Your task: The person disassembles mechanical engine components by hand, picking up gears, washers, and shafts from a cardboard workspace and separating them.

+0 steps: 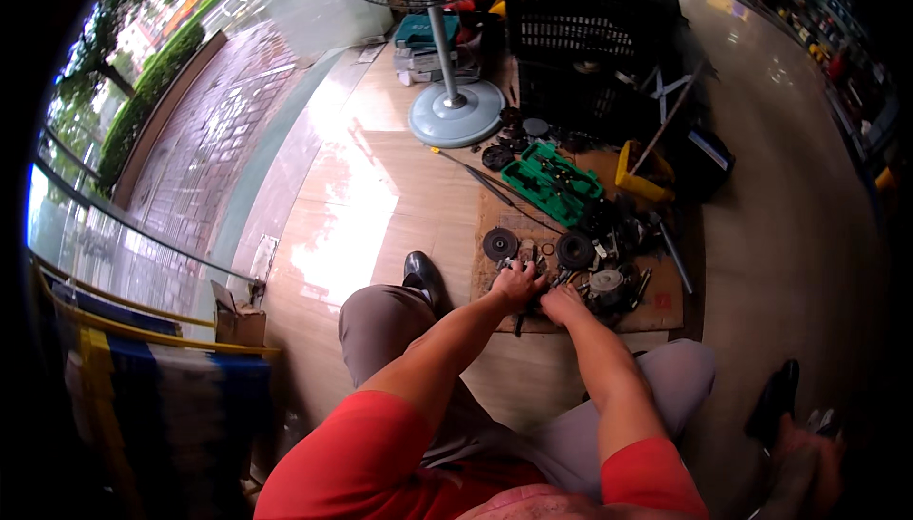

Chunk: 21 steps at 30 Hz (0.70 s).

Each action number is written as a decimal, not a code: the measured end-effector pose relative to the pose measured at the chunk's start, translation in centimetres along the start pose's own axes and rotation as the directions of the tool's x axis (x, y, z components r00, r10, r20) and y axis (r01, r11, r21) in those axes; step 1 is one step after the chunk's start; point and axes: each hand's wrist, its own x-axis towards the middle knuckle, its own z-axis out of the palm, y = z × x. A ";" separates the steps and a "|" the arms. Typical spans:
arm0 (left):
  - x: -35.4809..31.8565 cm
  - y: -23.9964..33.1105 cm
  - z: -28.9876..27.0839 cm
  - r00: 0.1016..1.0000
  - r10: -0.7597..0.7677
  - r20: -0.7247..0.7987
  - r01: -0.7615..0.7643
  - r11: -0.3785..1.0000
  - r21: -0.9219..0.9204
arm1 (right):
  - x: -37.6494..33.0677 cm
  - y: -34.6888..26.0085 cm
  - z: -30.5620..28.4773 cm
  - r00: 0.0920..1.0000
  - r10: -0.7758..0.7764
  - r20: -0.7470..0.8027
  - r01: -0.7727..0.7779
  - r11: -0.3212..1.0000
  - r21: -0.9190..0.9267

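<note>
My left hand [516,282] reaches down over a piece of cardboard [666,316] on the floor, its fingers bent around something too small to make out. Just beyond its fingertips is a small metal part [527,250]. My right hand [561,303] is close beside it, with the fingers curled and mostly hidden; what they hold does not show. A round black wheel-like part [500,243] lies to the left of my hands. Another dark ring-shaped part [574,249] is just past them. To the right sits a round grey metal part [606,281] among dark pieces.
Beyond the parts lies an open green tool case [552,182], with a long thin rod [490,181] beside it. A yellow container [645,173], black crates [580,35] and a fan base [456,113] stand farther back. Another person's foot [775,396] is at right.
</note>
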 end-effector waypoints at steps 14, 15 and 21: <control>0.2 0.1 1.1 1.000 -0.014 -0.021 0.015 0.999 0.049 | 0.1 -0.3 1.2 0.998 0.004 -0.060 -0.008 0.997 -0.078; 0.1 0.1 1.3 1.000 -0.016 -0.022 0.018 0.998 0.060 | 0.3 -0.3 1.6 0.998 0.010 -0.064 -0.015 0.997 -0.070; -0.2 0.1 1.3 1.000 -0.015 0.002 0.015 1.000 0.016 | 0.6 -0.6 3.2 0.997 0.034 -0.072 -0.038 0.998 -0.042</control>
